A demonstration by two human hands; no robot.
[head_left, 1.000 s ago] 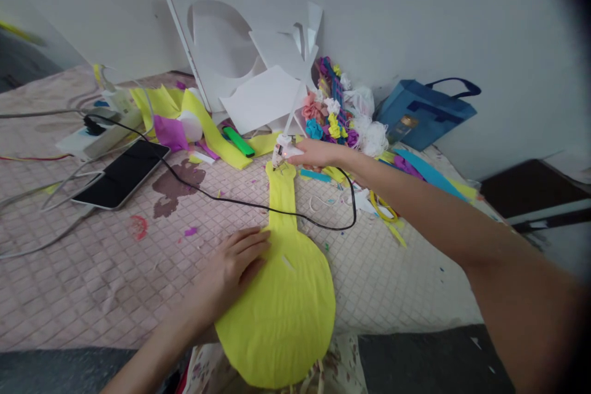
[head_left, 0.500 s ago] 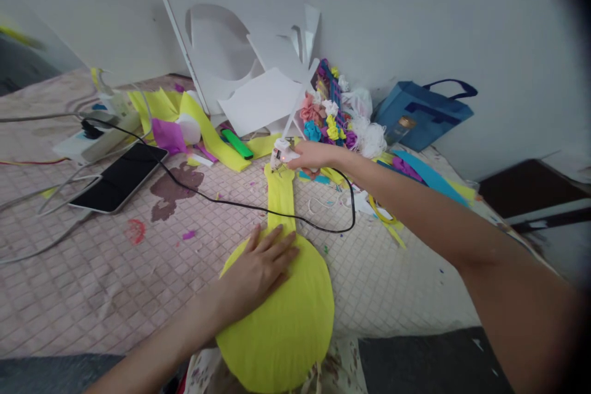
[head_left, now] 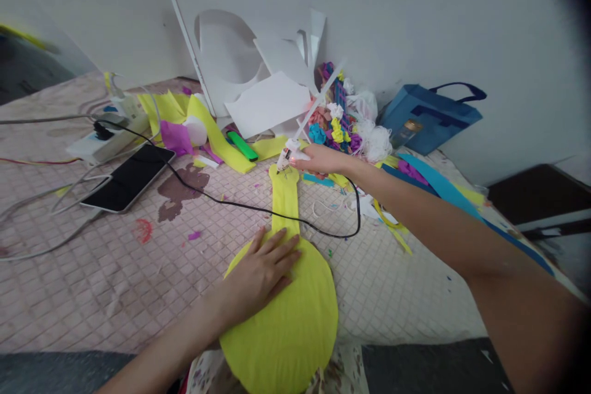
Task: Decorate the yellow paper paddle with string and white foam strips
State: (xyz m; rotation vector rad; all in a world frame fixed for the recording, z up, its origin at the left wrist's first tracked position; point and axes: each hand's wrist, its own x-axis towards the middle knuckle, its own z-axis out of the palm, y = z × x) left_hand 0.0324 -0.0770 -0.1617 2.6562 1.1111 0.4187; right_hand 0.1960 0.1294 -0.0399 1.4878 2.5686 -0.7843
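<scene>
A yellow paper-covered cutout (head_left: 295,314) with a round body and a narrow neck lies in front of me, its lower edge over the table's front edge. My left hand (head_left: 264,263) rests flat on the upper part of the round body, fingers stretched toward the neck. My right hand (head_left: 318,160) is wrapped round a white glue gun (head_left: 290,152), with a translucent glue stick (head_left: 321,97) sticking out of its back. The gun's nozzle is at the far end of the neck; I cannot tell whether it touches. Its black cord (head_left: 240,204) crosses the neck.
At left lie a phone (head_left: 129,178) and a power strip (head_left: 99,146) with cables. White foam boards (head_left: 272,104) lean on the wall behind a green marker (head_left: 242,146). Paper flowers (head_left: 330,123), a blue bag (head_left: 429,117) and coloured paper strips (head_left: 431,181) are at right.
The view has shifted slightly. The glue stick at the back of the gun now leans more to the right. My left hand stays on the yellow cutout.
</scene>
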